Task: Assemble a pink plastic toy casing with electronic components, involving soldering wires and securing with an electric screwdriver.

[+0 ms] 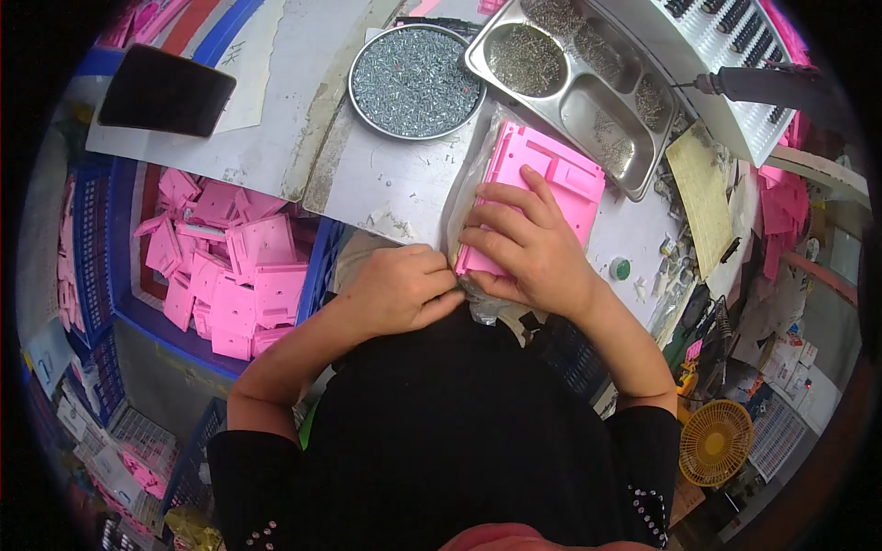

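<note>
A flat pink plastic housing (574, 179) with raised ridges lies at the front of the bench, on a crumpled clear plastic sheet or bag (466, 188). My right hand (533, 241) is spread over its left and near part, fingers curled on the top face and the thumb at the near edge. Close by on the left, my left hand (404, 286) is closed, its fingertips bunched at the housing's near-left corner. Whatever those fingertips pinch is hidden.
A round dish of small screws (356, 106) stands beyond my hands, beside a metal compartment tray (574, 112) of tiny metal parts. At right are an electric screwdriver (767, 84) and a green-topped small container (621, 268). A blue crate (175, 342) of pink parts and a phone (165, 90) are left.
</note>
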A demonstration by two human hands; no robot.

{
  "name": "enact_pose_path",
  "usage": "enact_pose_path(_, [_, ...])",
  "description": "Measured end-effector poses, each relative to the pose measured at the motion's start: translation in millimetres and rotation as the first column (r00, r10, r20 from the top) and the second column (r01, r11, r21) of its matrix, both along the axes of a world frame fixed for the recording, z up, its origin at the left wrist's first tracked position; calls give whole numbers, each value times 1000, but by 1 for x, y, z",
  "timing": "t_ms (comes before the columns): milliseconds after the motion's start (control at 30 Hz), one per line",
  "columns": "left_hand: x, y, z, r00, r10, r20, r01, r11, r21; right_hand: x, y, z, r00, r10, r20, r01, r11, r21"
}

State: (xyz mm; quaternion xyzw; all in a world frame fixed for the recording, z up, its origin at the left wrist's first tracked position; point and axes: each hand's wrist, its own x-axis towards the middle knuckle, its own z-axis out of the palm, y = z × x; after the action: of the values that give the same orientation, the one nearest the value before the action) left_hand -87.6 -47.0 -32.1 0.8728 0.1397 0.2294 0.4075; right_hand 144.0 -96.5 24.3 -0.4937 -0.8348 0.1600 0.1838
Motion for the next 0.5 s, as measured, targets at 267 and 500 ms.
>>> enact_pose_path(267, [25,128,38,826,548,-130,-399,732,553,80,43,57,870,-305,-387,492,578,651])
enact_pose_path(500, [51,155,18,896,430,-109,-323,802,503,174,91,100,342,-360,-868,647,760,-60])
